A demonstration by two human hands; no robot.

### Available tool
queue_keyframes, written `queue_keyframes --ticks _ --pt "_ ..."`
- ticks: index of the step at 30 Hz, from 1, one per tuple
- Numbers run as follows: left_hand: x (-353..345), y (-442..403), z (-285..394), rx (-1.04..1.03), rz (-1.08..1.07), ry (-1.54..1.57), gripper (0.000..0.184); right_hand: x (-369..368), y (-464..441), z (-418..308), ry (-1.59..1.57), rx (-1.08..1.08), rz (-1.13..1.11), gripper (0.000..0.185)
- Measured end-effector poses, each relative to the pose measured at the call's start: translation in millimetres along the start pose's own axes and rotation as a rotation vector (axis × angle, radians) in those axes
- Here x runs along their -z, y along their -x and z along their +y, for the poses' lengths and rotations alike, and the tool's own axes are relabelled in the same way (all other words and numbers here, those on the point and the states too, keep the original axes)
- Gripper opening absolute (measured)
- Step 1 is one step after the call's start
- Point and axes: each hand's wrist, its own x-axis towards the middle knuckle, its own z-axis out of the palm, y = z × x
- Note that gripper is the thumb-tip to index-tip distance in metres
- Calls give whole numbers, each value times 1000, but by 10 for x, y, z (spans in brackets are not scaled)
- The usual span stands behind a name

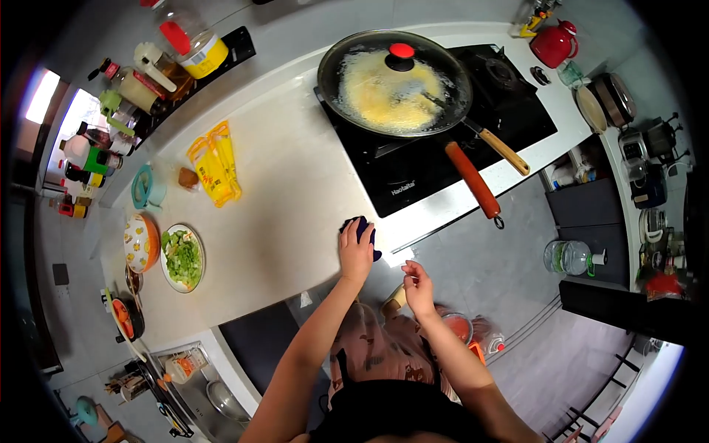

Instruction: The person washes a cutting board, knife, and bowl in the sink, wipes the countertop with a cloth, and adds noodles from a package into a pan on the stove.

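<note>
Nearest, the person's patterned clothing (380, 343) partly covers something pale and cylindrical, too cut off to name. The right hand (419, 288) hangs past the counter's edge, fingers loosely curled towards the thumb; whether anything is pinched there, I cannot tell. The left hand (356, 255) lies on a dark blue cloth (373, 236) at the edge of the counter (288, 221), near the cooktop's corner, fingers slightly spread and mostly hiding the cloth.

Beyond, to the left, sit a plate (172, 279) of chopped greens (183, 257) and yellow packets (216, 166), their print unreadable. On the black cooktop (399, 173), a frying pan (473, 177) holds yellowish, bubbly food (391, 92) beneath a glass lid (354, 55) with a red knob; a wooden-handled utensil (504, 151) sticks out, its far end hard to make out. Bottles (140, 85) line the far left, some overlapping.
</note>
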Motion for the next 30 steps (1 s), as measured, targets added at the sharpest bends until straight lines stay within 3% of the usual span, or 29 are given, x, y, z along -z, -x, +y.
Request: queue_keyframes --ticks 8,13,16,20,21,25,28,30 --pt "-359 -56 470 67 38 -48 52 238 -18 204 -117 -83 81 34" --pt "-229 -91 631 -51 -46 -57 55 405 36 177 -59 -43 80 35" --pt "-436 -17 439 -282 -86 -79 52 493 31 207 -89 -29 86 35" --pt "-637 38 524 -268 -13 53 39 688 34 87 -92 -67 81 35" --pt "-662 20 592 -266 92 139 34 732 32 55 -80 -60 86 34" --pt "-632 -99 905 -41 94 419 33 812 37 91 -72 -39 100 32" --pt "-556 -6 1000 419 80 1042 27 784 23 180 -75 60 79 31" --pt "-319 186 925 819 114 1530 35 699 61 145 -95 35 21 29"
